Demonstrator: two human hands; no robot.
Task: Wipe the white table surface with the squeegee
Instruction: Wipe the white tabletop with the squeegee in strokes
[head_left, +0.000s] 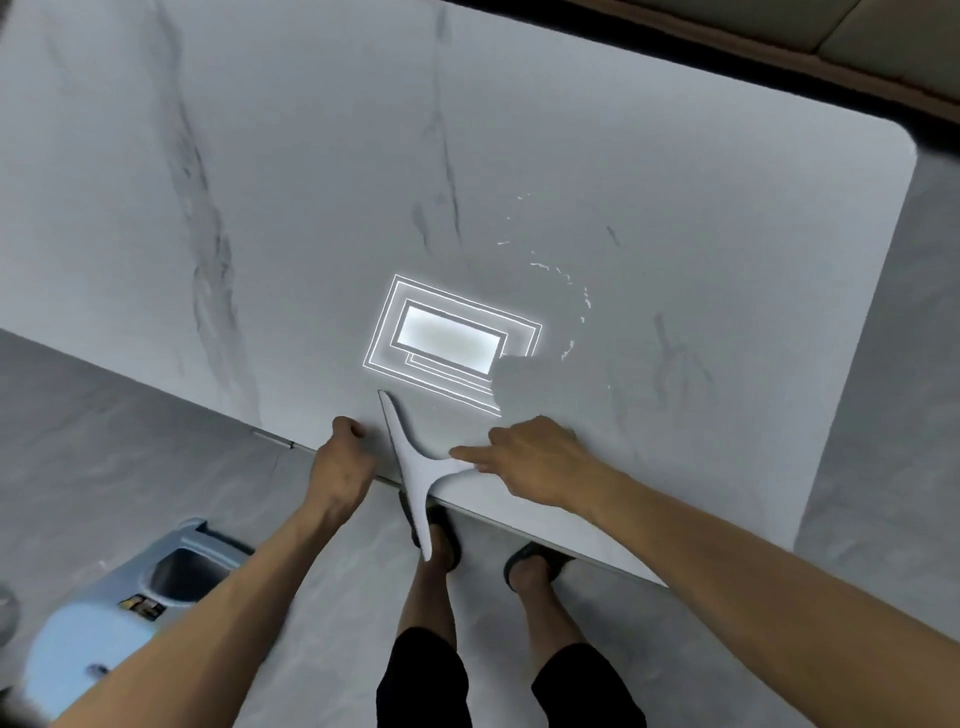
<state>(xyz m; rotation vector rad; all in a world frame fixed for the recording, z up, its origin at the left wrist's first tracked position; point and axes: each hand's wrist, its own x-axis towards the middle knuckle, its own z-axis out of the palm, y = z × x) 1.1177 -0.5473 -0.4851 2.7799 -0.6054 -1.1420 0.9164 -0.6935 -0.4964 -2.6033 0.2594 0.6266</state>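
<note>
The white squeegee (410, 462) lies flat at the near edge of the white marble-veined table (311, 208). Its long blade runs front to back and its lower end hangs past the edge, above my feet. Its short handle points right. My right hand (535, 460) lies on the table with fingers stretched left, the fingertips resting on the handle. My left hand (340, 457) grips the table's near edge just left of the blade, thumb on top. Its other fingers are hidden below the edge.
Thin streaks of water (569, 296) curve across the surface right of a bright ceiling-light reflection (447, 338). A light blue plastic stool (119, 613) stands on the grey floor at lower left. The table's rounded right corner (898, 140) borders a dark bench.
</note>
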